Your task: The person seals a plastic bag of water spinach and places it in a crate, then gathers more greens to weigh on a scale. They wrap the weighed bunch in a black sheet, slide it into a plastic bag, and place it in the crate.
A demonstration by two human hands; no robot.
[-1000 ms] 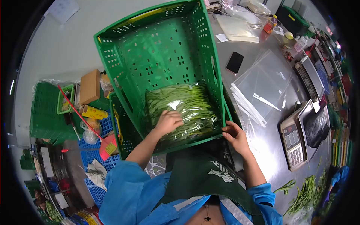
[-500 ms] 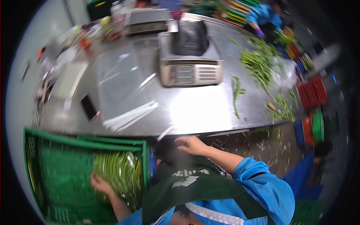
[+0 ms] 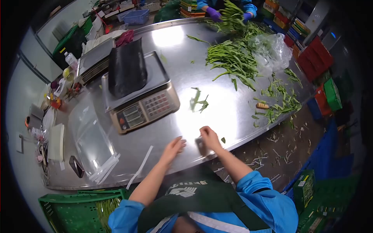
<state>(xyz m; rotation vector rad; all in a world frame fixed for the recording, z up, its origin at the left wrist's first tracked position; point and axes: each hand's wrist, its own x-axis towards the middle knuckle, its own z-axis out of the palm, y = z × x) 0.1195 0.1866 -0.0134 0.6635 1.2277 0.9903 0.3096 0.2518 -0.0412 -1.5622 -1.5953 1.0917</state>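
Observation:
My left hand (image 3: 173,150) hovers over the near part of the steel table (image 3: 163,171), its fingers stretched out and holding nothing. Just to its right, my right hand (image 3: 210,138) is closed, with the fingers curled in; what they hold, if anything, is hidden. A dark smear shows on the table beside those fingers. Beyond my hands lie a few loose green leaves (image 3: 201,103). The weighing scale (image 3: 145,110) stands to the upper left of them, with a black slab-like object (image 3: 127,68) on its pan. A white strip (image 3: 142,165) lies left of my left forearm.
Leafy green stems (image 3: 229,58) are heaped at the back right beside a crumpled clear bag (image 3: 270,52). A co-worker's purple-gloved hands (image 3: 213,14) hold a bunch there. Clear plastic sheets (image 3: 91,132) and a phone (image 3: 76,166) lie left. A green crate (image 3: 70,211) holds packed greens below.
My left hand has left the packed greens in the crate and come up over the table. My right hand has moved forward over the table and closed. The view has turned right.

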